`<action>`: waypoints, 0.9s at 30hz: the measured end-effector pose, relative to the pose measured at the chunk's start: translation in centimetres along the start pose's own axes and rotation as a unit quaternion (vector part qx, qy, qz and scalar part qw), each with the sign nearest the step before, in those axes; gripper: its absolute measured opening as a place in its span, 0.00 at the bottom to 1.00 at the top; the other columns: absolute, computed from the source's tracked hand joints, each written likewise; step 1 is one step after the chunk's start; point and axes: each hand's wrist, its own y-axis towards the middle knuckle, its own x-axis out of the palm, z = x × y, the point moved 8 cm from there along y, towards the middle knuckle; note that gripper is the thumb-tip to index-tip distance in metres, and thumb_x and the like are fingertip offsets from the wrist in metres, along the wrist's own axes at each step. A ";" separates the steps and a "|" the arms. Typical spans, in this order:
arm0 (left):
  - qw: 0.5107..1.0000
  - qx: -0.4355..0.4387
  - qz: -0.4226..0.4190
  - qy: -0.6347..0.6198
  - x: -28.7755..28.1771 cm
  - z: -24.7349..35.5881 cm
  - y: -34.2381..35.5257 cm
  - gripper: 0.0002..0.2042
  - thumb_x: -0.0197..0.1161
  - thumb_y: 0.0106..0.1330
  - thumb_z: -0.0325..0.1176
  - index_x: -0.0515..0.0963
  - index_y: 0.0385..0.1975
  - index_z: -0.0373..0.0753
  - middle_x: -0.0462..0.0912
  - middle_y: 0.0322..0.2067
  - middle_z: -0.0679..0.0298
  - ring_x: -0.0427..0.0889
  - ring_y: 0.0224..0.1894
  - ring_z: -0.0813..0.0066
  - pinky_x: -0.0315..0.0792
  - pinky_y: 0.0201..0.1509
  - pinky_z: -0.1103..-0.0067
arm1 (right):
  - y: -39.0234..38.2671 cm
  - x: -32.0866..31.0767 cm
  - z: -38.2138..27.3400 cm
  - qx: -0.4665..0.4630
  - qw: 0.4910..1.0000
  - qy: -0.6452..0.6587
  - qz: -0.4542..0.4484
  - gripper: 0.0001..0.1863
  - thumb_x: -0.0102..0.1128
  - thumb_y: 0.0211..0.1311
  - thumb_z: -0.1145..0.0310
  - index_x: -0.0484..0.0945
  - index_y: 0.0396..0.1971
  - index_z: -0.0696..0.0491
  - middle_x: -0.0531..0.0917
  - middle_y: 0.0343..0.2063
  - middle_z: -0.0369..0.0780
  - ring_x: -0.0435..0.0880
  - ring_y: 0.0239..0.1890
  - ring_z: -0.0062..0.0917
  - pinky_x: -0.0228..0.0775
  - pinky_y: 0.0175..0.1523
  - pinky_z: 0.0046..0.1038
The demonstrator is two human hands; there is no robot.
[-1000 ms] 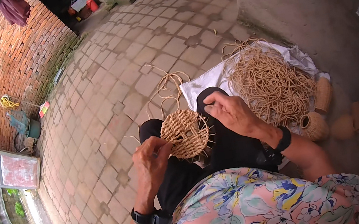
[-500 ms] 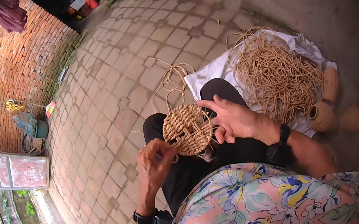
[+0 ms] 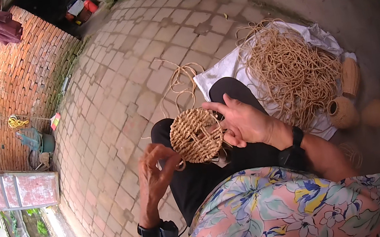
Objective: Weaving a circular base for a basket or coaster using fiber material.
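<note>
A round woven piece of twisted straw-coloured cord [image 3: 190, 136] is held above my lap, with gaps in its weave right of the middle. My right hand [image 3: 248, 121] grips its right edge; the lower fingers curl at the rim, while the forefinger stretches over the top. Just off the left edge, my left hand [image 3: 157, 169] pinches a thin cord [image 3: 181, 165], which shows as a small loop by the fingertips. How far that cord runs into the weave is hidden. Loose cord [image 3: 179, 81] trails on the paving beyond my knees.
A big tangle of cord [image 3: 292, 71] lies on a white sheet [image 3: 215, 76] to the right. Beside it are a woven cylinder [image 3: 350, 77], a round woven pot [image 3: 342, 112] and more woven shapes [image 3: 373, 113]. A brick wall [image 3: 16, 72] stands at the left.
My left hand has drawn a little left, away from the weave's edge. The woven piece has turned slightly, showing its gaps more openly. My right hand keeps its hold.
</note>
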 end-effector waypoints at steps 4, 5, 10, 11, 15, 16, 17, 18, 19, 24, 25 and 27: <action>0.974 0.120 0.021 0.191 0.6 4.8 2.6 0.04 0.69 0.53 0.32 0.83 0.27 0.43 0.78 0.25 0.66 0.77 0.30 0.67 0.65 0.39 0.71 | -0.1 0.3 0.0 -0.015 1.000 0.027 -0.004 0.52 0.40 0.63 0.27 0.36 0.74 0.48 0.73 0.50 0.50 0.79 0.20 0.26 0.71 0.19 0.22; 0.974 0.120 0.023 0.193 1.1 5.1 3.3 0.04 0.69 0.53 0.32 0.83 0.27 0.43 0.78 0.25 0.66 0.77 0.30 0.67 0.65 0.39 0.71 | -0.1 0.3 0.1 -0.016 1.000 0.026 -0.006 0.52 0.40 0.63 0.27 0.36 0.74 0.48 0.73 0.50 0.50 0.79 0.20 0.26 0.71 0.19 0.22; 0.929 0.197 -0.088 0.302 4.7 6.3 4.8 0.03 0.67 0.53 0.32 0.83 0.26 0.44 0.78 0.22 0.67 0.78 0.32 0.68 0.64 0.41 0.70 | -0.4 0.3 0.3 -0.030 0.999 0.046 -0.003 0.49 0.41 0.65 0.30 0.38 0.74 0.47 0.73 0.52 0.50 0.78 0.19 0.25 0.71 0.19 0.22; 0.918 0.201 -0.105 0.324 5.0 6.3 4.8 0.03 0.66 0.53 0.31 0.83 0.27 0.44 0.77 0.22 0.66 0.78 0.32 0.68 0.65 0.40 0.70 | -0.5 0.6 0.3 -0.028 0.999 0.046 -0.006 0.49 0.41 0.65 0.30 0.38 0.74 0.47 0.73 0.52 0.50 0.78 0.19 0.25 0.71 0.19 0.22; 0.918 0.217 -0.116 0.312 5.5 6.3 5.6 0.03 0.64 0.53 0.31 0.82 0.26 0.42 0.79 0.22 0.67 0.79 0.29 0.74 0.69 0.38 0.73 | -2.9 -0.4 -2.4 -0.067 0.965 -0.217 0.134 0.39 0.52 0.69 0.44 0.53 0.71 0.51 0.80 0.42 0.46 0.78 0.20 0.19 0.71 0.19 0.18; 0.979 0.090 -0.137 0.122 4.8 5.1 6.9 0.04 0.64 0.54 0.31 0.82 0.26 0.40 0.79 0.22 0.68 0.78 0.28 0.77 0.70 0.35 0.76 | -3.6 -0.8 -4.4 -0.133 0.923 -0.307 0.190 0.30 0.57 0.68 0.54 0.64 0.64 0.54 0.82 0.33 0.41 0.77 0.20 0.15 0.69 0.19 0.16; 0.985 -0.042 -0.152 -0.077 4.8 3.9 7.4 0.05 0.64 0.54 0.32 0.81 0.26 0.38 0.80 0.23 0.68 0.77 0.27 0.81 0.71 0.33 0.78 | -4.4 -0.8 -5.8 -0.166 0.890 -0.340 0.253 0.22 0.62 0.65 0.63 0.71 0.55 0.56 0.81 0.28 0.36 0.76 0.22 0.12 0.68 0.23 0.14; 0.974 -0.095 -0.130 -0.158 4.7 3.5 8.0 0.07 0.64 0.56 0.33 0.81 0.27 0.35 0.80 0.22 0.68 0.75 0.27 0.84 0.70 0.31 0.81 | -4.1 0.3 -6.1 -0.167 0.875 -0.385 0.241 0.19 0.64 0.63 0.66 0.74 0.51 0.56 0.80 0.28 0.34 0.75 0.23 0.11 0.68 0.26 0.15; 0.974 -0.098 -0.127 -0.158 4.5 4.2 8.2 0.07 0.64 0.56 0.33 0.81 0.27 0.35 0.80 0.22 0.68 0.75 0.27 0.84 0.70 0.31 0.81 | -3.4 1.6 -6.1 -0.169 0.857 -0.429 0.228 0.16 0.66 0.62 0.69 0.76 0.47 0.57 0.80 0.28 0.33 0.74 0.24 0.10 0.67 0.28 0.15; 0.984 -0.001 -0.165 -0.066 4.7 7.7 9.0 0.08 0.65 0.59 0.33 0.81 0.29 0.35 0.80 0.22 0.69 0.74 0.27 0.85 0.67 0.30 0.83 | -2.2 4.2 -6.5 -0.282 0.833 -0.438 0.187 0.09 0.67 0.61 0.71 0.78 0.36 0.59 0.78 0.22 0.30 0.75 0.27 0.09 0.69 0.32 0.17; 0.983 0.011 -0.174 -0.053 4.8 7.7 9.0 0.08 0.65 0.61 0.33 0.81 0.31 0.34 0.80 0.24 0.69 0.74 0.27 0.85 0.67 0.30 0.83 | -2.3 3.9 -6.4 -0.250 0.855 -0.408 0.200 0.08 0.66 0.61 0.71 0.78 0.34 0.58 0.78 0.22 0.30 0.75 0.26 0.08 0.69 0.32 0.16; 0.978 0.014 -0.171 -0.122 5.2 6.2 8.8 0.09 0.63 0.64 0.34 0.81 0.34 0.34 0.81 0.26 0.69 0.74 0.28 0.85 0.68 0.31 0.84 | -2.5 3.3 -6.0 -0.215 0.877 -0.376 0.210 0.07 0.65 0.62 0.71 0.78 0.32 0.58 0.78 0.21 0.30 0.75 0.26 0.08 0.68 0.32 0.15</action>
